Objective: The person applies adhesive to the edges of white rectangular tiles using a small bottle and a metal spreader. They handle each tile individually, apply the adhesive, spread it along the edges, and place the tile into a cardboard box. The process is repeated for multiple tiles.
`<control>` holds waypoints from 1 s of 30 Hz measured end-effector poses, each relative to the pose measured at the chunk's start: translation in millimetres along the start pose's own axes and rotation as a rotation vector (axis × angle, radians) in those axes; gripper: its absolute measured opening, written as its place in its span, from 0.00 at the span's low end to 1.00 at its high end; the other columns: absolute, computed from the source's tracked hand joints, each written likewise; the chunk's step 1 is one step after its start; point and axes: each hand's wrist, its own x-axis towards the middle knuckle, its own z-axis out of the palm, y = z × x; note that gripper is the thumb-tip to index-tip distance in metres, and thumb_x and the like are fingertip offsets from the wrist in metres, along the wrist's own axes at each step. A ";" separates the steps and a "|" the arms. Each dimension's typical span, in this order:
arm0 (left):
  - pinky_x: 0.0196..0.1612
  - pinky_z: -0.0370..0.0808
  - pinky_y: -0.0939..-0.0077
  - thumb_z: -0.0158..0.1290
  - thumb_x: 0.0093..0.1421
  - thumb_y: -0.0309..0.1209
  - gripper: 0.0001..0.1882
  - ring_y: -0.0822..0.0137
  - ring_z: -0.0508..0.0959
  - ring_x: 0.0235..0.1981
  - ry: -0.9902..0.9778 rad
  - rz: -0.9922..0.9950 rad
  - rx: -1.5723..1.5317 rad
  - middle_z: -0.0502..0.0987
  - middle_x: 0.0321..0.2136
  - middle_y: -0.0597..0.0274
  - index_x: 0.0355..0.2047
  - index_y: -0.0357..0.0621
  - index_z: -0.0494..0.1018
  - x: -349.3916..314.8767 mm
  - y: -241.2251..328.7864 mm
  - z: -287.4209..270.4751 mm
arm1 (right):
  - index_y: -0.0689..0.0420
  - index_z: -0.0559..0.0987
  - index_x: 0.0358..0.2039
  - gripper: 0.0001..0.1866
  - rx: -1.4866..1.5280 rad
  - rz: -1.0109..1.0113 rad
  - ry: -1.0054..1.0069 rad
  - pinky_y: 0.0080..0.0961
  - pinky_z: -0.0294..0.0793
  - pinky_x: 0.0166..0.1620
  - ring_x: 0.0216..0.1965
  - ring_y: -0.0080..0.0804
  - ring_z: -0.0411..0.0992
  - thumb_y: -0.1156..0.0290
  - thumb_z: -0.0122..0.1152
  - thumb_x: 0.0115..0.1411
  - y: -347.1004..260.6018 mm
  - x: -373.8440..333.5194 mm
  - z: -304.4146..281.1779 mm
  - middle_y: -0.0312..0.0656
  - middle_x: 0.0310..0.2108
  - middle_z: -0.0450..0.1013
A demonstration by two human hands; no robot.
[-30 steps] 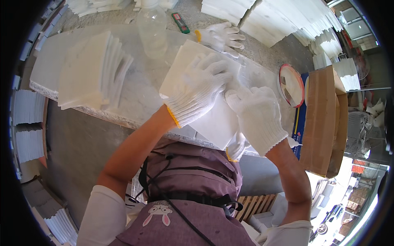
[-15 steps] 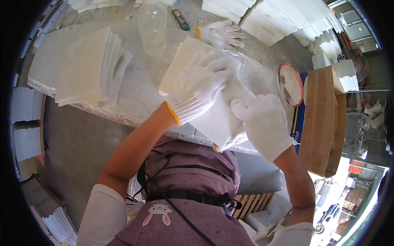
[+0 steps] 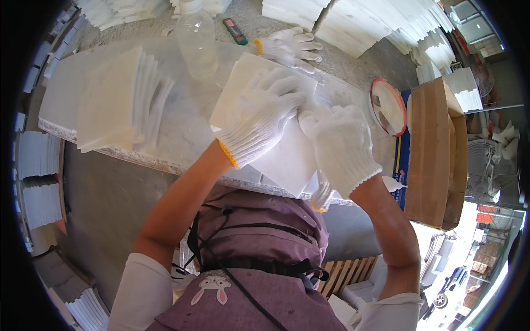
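My left hand (image 3: 262, 118), in a white knitted glove with a yellow cuff edge, lies over a white square sheet (image 3: 292, 168) on the worktable. Its fingers are stretched out and slightly apart. My right hand (image 3: 345, 149), gloved too, is at the sheet's right edge with its fingers curled in and thumb close against them. What that hand grips is hidden. Beyond the sheet lies a loose white glove (image 3: 290, 47). Part of another white glove (image 3: 322, 198) hangs at the table's front edge, below my right hand. Several white sheets (image 3: 110, 99) form a fanned stack at the left.
A clear bottle of liquid (image 3: 197, 47) stands behind the sheet, near a small green and red tool (image 3: 235, 31). To the right are a red-rimmed round roll (image 3: 403, 118) and an open cardboard box (image 3: 428, 154). White stacks (image 3: 359, 27) line the back.
My right hand has moved left and slightly up, its fingers now curled close to my left hand. The glove at the front edge shows more. My left hand stays on the sheet.
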 end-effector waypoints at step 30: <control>0.51 0.71 0.63 0.57 0.51 0.21 0.12 0.53 0.74 0.49 0.037 0.027 -0.016 0.76 0.43 0.61 0.37 0.44 0.76 -5.3 -5.0 4.5 | 0.49 0.80 0.36 0.11 0.037 0.003 -0.088 0.33 0.70 0.32 0.28 0.38 0.73 0.74 0.57 0.51 2.3 -4.2 -2.9 0.39 0.27 0.72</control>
